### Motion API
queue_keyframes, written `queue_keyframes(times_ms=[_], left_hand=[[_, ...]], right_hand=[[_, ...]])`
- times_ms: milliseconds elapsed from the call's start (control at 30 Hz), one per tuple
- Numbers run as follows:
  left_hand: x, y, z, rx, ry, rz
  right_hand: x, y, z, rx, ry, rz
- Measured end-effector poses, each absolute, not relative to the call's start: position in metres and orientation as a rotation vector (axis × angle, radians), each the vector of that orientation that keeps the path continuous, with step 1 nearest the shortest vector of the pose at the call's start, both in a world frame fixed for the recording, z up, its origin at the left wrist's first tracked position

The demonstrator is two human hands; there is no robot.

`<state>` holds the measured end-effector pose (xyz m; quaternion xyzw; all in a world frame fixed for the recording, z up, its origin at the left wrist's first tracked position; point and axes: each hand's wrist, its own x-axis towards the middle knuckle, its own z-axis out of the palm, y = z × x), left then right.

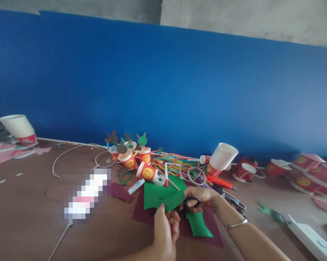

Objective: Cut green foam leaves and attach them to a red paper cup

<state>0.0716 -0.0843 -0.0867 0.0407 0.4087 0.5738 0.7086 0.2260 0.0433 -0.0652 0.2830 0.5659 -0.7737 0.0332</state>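
Observation:
A green paper sheet (155, 194) is pinched by my left hand (166, 224) at its lower edge, thumb on top and fingers curled below. My right hand (201, 198) has its fingers in the black handles of scissors (193, 203) at the sheet's right edge; the blades are hidden. Below the scissors lies a separate green paper piece (200, 224) on dark maroon paper (215, 232). A red and white marker (166, 174) and a clear tape roll (160, 180) rest at the sheet's top edge.
Behind are red cups with paper animal figures (145, 155), colourful straws (171, 159) and a tilted white cup stack (222, 157). An orange cutter (220, 182) lies right of centre. More red cups (306, 181) stand far right. A cable (59, 241) runs to a blurred-out object on the left.

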Motion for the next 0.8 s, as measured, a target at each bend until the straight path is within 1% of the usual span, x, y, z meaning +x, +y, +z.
queue_keyframes(times_ms=[267,467,667,800], left_hand=[[0.069,-0.079,-0.083,0.068,0.930,1.300],[0.068,-0.078,-0.079,0.095,0.975,1.289],[0.069,-0.082,-0.078,0.111,0.964,1.277],[0.068,-0.083,-0.074,0.064,0.997,1.268]], right_hand=[[0.232,0.038,-0.063,0.938,1.697,-2.462],[0.230,0.021,-0.059,0.976,1.743,-2.427],[0.213,-0.008,-0.058,1.148,1.825,-2.462],[0.204,-0.026,-0.062,1.251,1.816,-2.585]])
